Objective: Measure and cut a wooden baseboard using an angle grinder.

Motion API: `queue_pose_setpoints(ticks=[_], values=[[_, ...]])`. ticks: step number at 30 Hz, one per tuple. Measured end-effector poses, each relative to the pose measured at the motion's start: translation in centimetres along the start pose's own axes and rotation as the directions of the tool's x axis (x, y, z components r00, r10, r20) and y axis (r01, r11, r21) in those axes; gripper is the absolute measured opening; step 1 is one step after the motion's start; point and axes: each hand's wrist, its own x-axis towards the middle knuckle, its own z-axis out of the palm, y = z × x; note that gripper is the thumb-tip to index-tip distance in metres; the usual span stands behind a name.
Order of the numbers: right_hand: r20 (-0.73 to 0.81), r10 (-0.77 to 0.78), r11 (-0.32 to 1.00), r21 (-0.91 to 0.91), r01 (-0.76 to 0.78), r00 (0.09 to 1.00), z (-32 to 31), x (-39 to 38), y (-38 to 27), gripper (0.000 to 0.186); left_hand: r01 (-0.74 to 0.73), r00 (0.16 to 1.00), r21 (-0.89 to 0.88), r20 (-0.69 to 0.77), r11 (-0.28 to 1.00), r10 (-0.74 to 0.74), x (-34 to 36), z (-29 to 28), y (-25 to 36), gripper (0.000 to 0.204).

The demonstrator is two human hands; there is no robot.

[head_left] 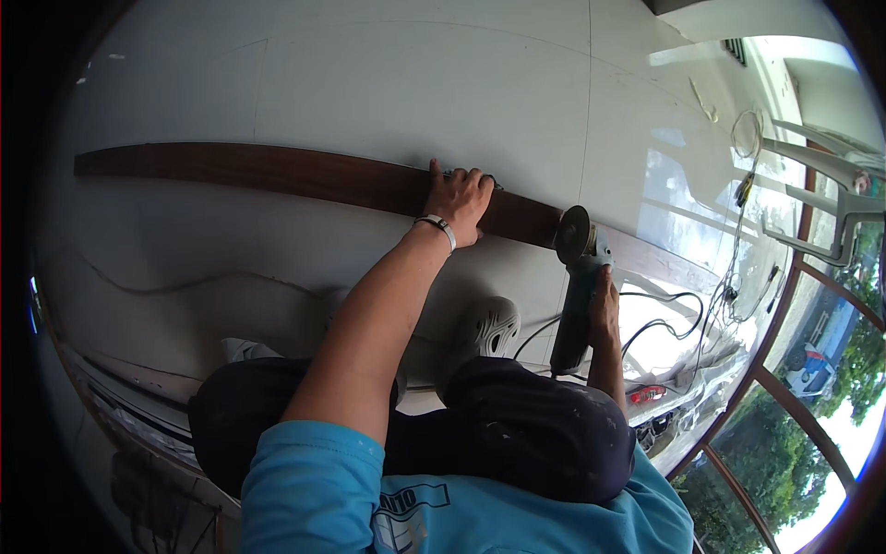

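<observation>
At frame centre the left hand (pixel 459 205) presses flat, fingers spread, on the dark wooden strip (pixel 277 173); right of it, the right hand (pixel 604 305) grips the angle grinder (pixel 577 295), fingers clenched around it.

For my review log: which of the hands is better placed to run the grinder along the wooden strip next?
Probably the right hand: it grips the angle grinder, whose disc sits at the wooden strip. The left hand lies flat on the strip.

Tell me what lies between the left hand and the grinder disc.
Only a bare stretch of the dark wooden strip separates the left hand from the grinder disc; the head view shows it.
</observation>
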Motion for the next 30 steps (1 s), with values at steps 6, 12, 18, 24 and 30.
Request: queue_pose_setpoints(ticks=[6, 12, 18, 24, 30], values=[[-0.013, -0.03, 0.998, 0.061, 0.031, 0.999, 0.4, 1.1, -0.5, 0.081, 0.001, 1.0, -0.001, -0.002, 1.0, -0.001, 0.0, 0.1, 0.0, 0.074], [0.02, 0.004, 1.0, 0.028, -0.005, 1.0, 0.4, 0.8, -2.4, 0.082, 0.012, 1.0, -0.02, -0.021, 1.0, -0.012, -0.1, 0.5, -0.3, 0.073], [-0.053, -0.059, 0.998, 0.031, 0.061, 0.997, 0.3, 1.1, 0.2, 0.08, 0.009, 1.0, -0.013, 0.015, 1.0, -0.009, 0.1, 0.2, 0.1, 0.074], [0.013, -0.044, 0.996, 0.082, 0.043, 0.999, 0.3, -0.9, 1.4, 0.077, 0.004, 1.0, -0.004, 0.007, 1.0, -0.004, 0.1, -0.1, 0.0, 0.075], [0.037, -0.007, 0.996, 0.09, 0.003, 0.999, 0.4, -2.1, 1.8, 0.074, 0.012, 1.0, -0.003, 0.028, 1.0, -0.012, 0.1, -0.3, 0.0, 0.077]])
